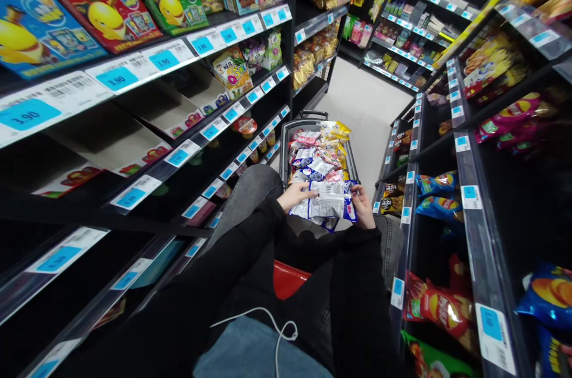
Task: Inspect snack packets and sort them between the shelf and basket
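Observation:
I sit low in a shop aisle with both black-sleeved arms reaching forward. My left hand [295,195] and my right hand [363,206] grip the two ends of a small stack of blue and white snack packets [328,204], printed backs facing up. The fingers of both hands curl round the stack's edges. Just beyond the packets stands a grey trolley basket [283,154] filled with several more snack bags in pink, yellow and white.
Black shelves with blue price tags line both sides. Boxed snacks [102,2] and half-empty cartons sit on the left, crisp bags [435,184] on the right. A red stool [288,279] shows under my legs. A white cable [277,324] hangs in front. Pale floor continues past the trolley.

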A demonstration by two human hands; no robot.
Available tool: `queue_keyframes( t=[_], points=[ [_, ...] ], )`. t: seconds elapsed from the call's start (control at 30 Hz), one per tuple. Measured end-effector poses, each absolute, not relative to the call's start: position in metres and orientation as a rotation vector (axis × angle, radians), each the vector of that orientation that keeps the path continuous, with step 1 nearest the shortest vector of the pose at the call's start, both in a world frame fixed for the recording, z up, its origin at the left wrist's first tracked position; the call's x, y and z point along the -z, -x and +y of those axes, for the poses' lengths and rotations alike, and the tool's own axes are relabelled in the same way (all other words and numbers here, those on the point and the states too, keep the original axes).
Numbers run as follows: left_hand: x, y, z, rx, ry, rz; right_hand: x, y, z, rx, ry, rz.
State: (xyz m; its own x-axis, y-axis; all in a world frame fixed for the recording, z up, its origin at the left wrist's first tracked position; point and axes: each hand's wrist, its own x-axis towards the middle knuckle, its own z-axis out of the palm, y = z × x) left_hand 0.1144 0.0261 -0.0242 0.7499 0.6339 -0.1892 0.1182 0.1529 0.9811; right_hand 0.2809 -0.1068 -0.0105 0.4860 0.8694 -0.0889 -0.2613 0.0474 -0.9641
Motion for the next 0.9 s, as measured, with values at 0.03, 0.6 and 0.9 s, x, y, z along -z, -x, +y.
queue_keyframes(
  t=[0.03,0.6,0.9],
  points=[
    [0.024,-0.115,0.026,-0.425,-1.393,0.686,0.01,-0.281,-0.107,-0.972,1.2,-0.59],
    [0.026,-0.113,0.034,-0.486,-1.267,0.785,0.016,-0.288,-0.109,-1.009,1.215,-0.548],
    [0.028,-0.116,0.03,-0.34,-0.848,0.79,0.022,-0.29,-0.105,-0.951,1.298,-0.629]
  ],
)
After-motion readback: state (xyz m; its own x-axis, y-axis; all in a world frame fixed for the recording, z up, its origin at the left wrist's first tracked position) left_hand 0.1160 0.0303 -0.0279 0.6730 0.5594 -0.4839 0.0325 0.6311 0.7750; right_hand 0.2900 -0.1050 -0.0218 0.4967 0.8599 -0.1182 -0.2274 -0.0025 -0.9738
